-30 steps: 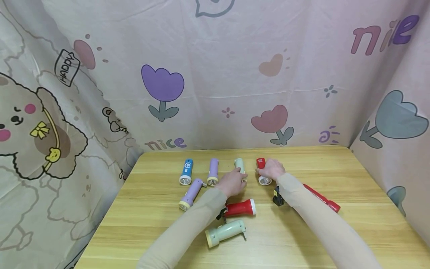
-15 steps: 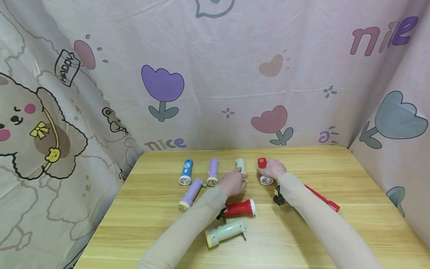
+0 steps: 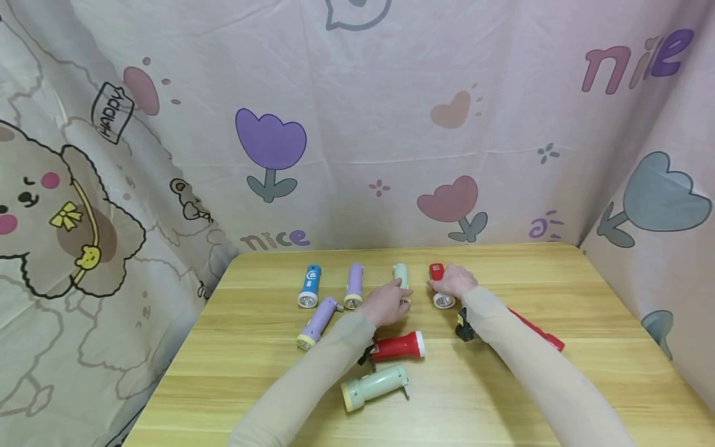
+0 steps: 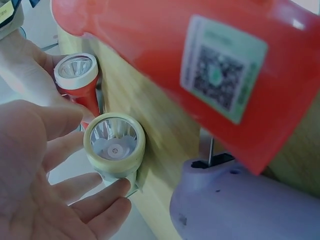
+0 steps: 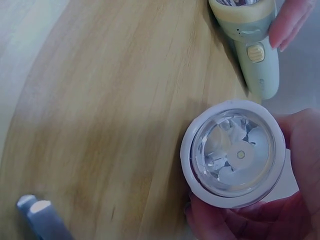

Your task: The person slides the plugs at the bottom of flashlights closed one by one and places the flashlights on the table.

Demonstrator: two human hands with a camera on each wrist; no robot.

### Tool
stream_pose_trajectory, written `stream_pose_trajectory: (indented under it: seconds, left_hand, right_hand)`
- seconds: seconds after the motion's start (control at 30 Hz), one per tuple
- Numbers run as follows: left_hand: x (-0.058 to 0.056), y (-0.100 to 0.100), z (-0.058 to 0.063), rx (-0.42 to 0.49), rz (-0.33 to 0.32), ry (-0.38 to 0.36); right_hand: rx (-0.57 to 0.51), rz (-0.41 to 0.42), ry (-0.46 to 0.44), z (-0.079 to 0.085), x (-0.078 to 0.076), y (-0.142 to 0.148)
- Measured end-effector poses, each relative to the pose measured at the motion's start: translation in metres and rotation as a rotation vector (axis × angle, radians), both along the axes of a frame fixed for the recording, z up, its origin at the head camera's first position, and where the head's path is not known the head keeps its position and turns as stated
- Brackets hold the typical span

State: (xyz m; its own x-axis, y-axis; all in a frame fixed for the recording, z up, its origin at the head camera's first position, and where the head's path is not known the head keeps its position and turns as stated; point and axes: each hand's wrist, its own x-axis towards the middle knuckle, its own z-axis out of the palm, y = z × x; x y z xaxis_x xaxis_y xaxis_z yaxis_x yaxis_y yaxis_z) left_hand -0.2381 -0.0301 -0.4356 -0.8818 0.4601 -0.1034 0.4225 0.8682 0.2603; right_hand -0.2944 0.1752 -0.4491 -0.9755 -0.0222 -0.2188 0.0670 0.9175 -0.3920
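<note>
My left hand (image 3: pixel 385 304) is at a light green flashlight (image 3: pixel 400 273) in the back row, thumb on one side of it and fingers on the other. In the left wrist view, its cream-rimmed head (image 4: pixel 115 145) sits between thumb and fingertips. To the right, my right hand (image 3: pixel 455 282) grips a small red flashlight (image 3: pixel 436 271) with a white rim. The right wrist view shows its clear lens (image 5: pixel 235 155) facing the camera, with fingers curled beneath. Both flashlights lie on the wooden table (image 3: pixel 223 379), roughly side by side.
Left of my hands lie a blue flashlight (image 3: pixel 310 287), a purple one (image 3: pixel 354 285) and another purple one (image 3: pixel 319 323). Nearer are a red flashlight (image 3: pixel 399 346) and a larger green one (image 3: pixel 377 386). A long red flashlight (image 3: pixel 542 332) is partly behind my right forearm.
The light green flashlight and the small red one have shifted very slightly to the right. Both hands have stayed at them, and the other flashlights lie as before.
</note>
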Motion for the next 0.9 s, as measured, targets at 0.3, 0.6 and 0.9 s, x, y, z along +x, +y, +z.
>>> stream_pose_trajectory:
  seconds: [0.3,0.6,0.9]
  left_hand:
    - [0.002,0.000,0.012,-0.008,0.009,0.023]
    - [0.001,0.002,0.033,0.013,-0.019,0.133]
    - [0.012,0.023,0.057,-0.001,-0.152,0.306]
  right_hand:
    - [0.051,0.020,0.009,0.008,0.005,0.006]
    - [0.036,0.029,0.167,0.041,0.023,0.024]
    - [-0.078,0.090,0.395,0.069,0.051,0.044]
